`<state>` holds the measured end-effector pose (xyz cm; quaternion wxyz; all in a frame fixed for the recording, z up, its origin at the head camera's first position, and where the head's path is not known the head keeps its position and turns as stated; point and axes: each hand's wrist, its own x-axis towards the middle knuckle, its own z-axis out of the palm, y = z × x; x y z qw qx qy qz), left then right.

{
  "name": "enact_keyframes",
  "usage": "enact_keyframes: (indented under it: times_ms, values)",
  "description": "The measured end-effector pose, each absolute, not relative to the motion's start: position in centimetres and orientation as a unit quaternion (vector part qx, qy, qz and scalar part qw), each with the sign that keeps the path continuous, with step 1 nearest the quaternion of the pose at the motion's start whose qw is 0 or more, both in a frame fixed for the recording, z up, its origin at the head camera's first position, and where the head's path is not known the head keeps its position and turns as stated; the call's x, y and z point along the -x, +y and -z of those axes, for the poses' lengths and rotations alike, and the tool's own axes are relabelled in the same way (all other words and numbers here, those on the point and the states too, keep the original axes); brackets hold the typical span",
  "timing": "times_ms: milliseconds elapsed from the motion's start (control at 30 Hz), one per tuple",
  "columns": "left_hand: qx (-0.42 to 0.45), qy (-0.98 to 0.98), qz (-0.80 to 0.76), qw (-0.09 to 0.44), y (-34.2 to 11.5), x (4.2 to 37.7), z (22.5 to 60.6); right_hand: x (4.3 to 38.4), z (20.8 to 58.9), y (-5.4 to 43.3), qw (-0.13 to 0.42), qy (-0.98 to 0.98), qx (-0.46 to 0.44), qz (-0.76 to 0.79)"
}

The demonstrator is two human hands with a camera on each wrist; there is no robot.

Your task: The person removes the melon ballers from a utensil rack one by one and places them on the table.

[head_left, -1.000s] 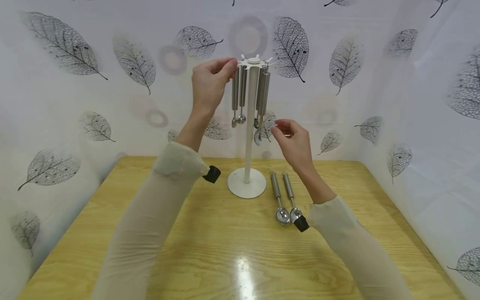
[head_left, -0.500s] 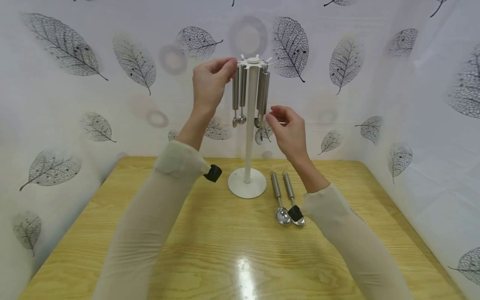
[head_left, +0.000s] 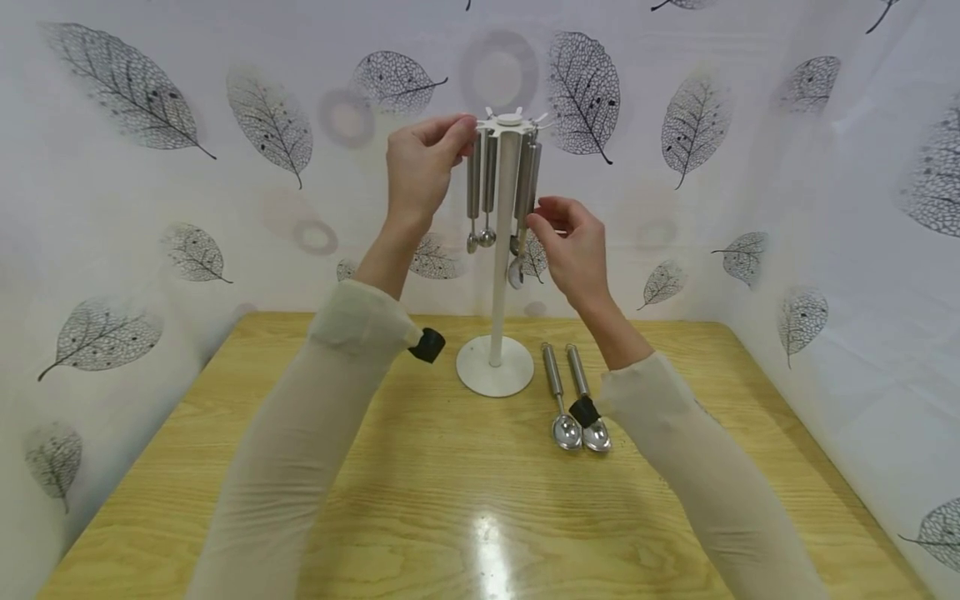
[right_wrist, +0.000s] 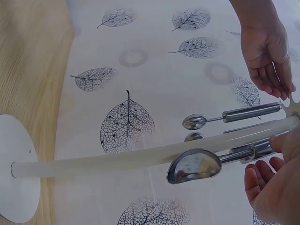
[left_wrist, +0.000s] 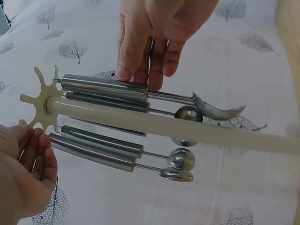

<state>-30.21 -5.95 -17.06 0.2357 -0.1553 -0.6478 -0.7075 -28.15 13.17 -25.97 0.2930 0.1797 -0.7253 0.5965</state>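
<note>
A white utensil stand holds several metal utensils hanging from the prongs at its top. With thumb and fingertips, my left hand pinches the rack at one left-hand prong. Below it hang two small metal scoops, one with a round ball-like bowl and one with a shallow oval bowl. On the right side a larger scoop hangs with a wide curved bowl. My right hand is beside that scoop's handle, thumb and fingertips right at it, fingers loosely bent and not wrapped around it.
Two metal scoops, a left one and a right one, lie side by side on the wooden table, right of the stand's round base. Leaf-patterned cloth surrounds the table at the back and sides.
My right hand has moved up and left, from beside the larger scoop's bowl to its handle. The left hand keeps its pinch on the rack in much the same place.
</note>
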Motion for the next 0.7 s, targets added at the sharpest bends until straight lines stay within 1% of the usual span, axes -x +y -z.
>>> enact_keyframes:
  times_ms: [367, 700]
  values:
    - [0.152, -0.646, 0.712, 0.23, -5.94, 30.19, 17.11, 28.6, 25.69, 12.25, 0.292, -0.716, -0.18, -0.608]
    - [0.166, -0.646, 0.704, 0.243, -5.87, 30.34, 17.34, 28.68, 25.31, 12.13, 0.299, -0.724, -0.178, -0.595]
